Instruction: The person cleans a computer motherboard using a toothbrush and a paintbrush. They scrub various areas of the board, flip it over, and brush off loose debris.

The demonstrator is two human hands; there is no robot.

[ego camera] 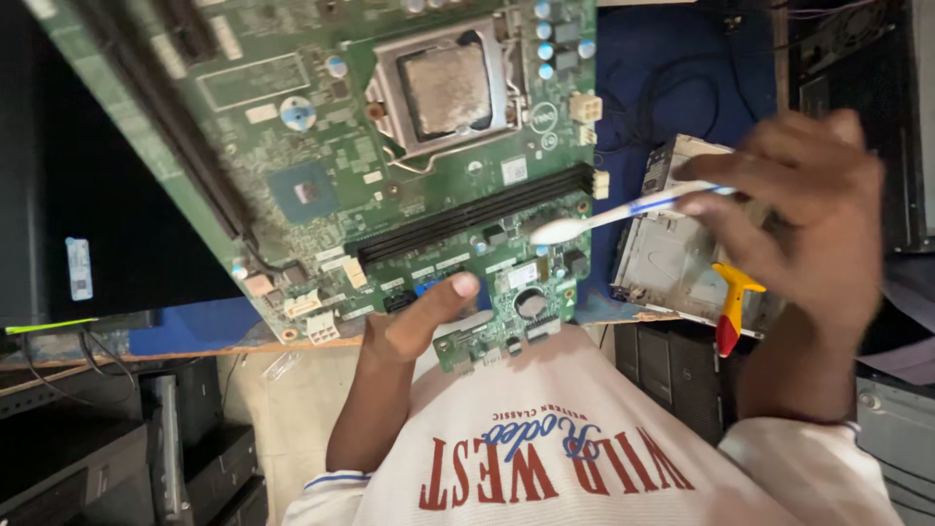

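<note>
I am holding a green motherboard [390,166] up in front of me, tipped at a slant over the blue tabletop [672,68]. I think it is stiff and light, but it could break easily, because so many tiny parts are sticking up from it. The edges look like the safest place to hold it, not the middle. My left hand [414,321] is gripping the bottom edge, with my thumb pressing on top near some small connectors.

The board is looking crowded. A square metal processor socket [443,88] is sitting near the top, dull and a bit dusty. Two long black memory slots [477,209] are running across the middle, and a round coin battery [298,114] is showing on the left.

My right hand [808,224] is pinching a white and blue toothbrush [633,206] in its fingers. The brush head is touching the board just under the memory slots. It feels light and a little bendy, I think.

Behind the brush, a grey metal drive [667,253] is lying on the tabletop, with a red and yellow screwdriver [732,307] beside it. A dark monitor [88,224] is standing on the left.
</note>
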